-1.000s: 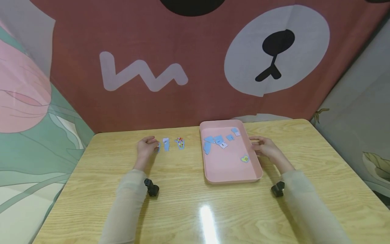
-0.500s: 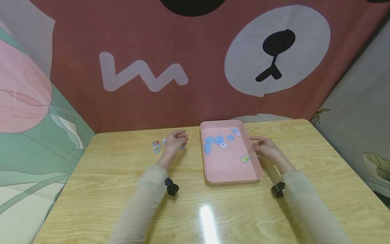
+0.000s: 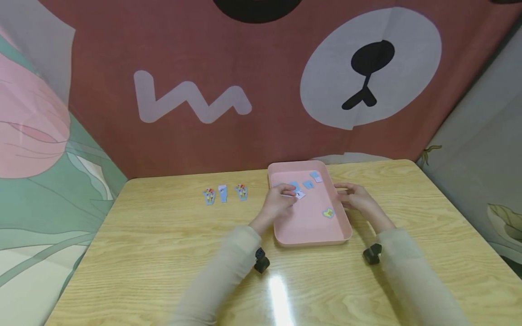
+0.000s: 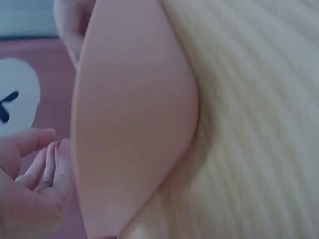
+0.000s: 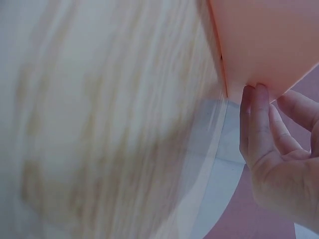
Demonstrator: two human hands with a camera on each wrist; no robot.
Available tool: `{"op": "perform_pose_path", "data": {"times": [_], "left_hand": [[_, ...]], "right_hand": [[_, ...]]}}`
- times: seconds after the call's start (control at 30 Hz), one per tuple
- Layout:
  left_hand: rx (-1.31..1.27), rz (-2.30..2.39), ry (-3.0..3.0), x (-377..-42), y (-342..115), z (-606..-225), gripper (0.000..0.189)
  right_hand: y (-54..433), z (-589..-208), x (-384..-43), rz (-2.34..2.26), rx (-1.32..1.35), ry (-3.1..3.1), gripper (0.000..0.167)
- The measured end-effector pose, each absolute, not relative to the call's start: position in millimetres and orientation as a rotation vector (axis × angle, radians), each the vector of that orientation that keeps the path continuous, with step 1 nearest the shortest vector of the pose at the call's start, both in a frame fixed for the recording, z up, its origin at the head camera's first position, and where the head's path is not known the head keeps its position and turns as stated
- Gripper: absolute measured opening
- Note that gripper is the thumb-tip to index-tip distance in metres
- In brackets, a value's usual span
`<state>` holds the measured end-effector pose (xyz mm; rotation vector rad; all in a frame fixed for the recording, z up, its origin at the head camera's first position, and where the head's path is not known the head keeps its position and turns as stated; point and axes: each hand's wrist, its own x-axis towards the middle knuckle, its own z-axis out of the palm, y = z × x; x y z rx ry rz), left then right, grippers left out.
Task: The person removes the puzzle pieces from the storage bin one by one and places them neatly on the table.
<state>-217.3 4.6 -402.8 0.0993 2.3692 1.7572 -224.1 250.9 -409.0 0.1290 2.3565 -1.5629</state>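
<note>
My left hand reaches over the left rim of the pink tray, above several pale-blue flat cut-outs. In the left wrist view its fingers bend loosely, with nothing visible between them. At the tray's right side, my right hand touches the outer wall with nearly straight fingers. Inside the tray a yellow-green cut-out lies near the right wall. A blue cut-out and a blue-and-white one lie farther back. My left hand hides some pieces.
Left of the tray, a multicoloured cut-out, a blue one with a white top and another multicoloured one lie in a row on the wooden table. A red-brown cloth hangs behind the table.
My left hand has moved right from the row of cut-outs into the tray, leaving all three pieces of the row uncovered. My right hand stays at the tray's right side.
</note>
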Motion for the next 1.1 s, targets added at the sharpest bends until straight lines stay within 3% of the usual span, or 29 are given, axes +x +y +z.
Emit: {"op": "perform_pose_path", "data": {"times": [0.43,1.1], "left_hand": [[0.143,1.592,2.415,-213,55,-419,0.03],[0.093,1.563,2.462,-207,85,-434,0.03]], "right_hand": [[250,-409,-224,-1.582,0.122,2.345,0.054],[252,-412,-226,-1.574,0.101,2.34,0.054]]}}
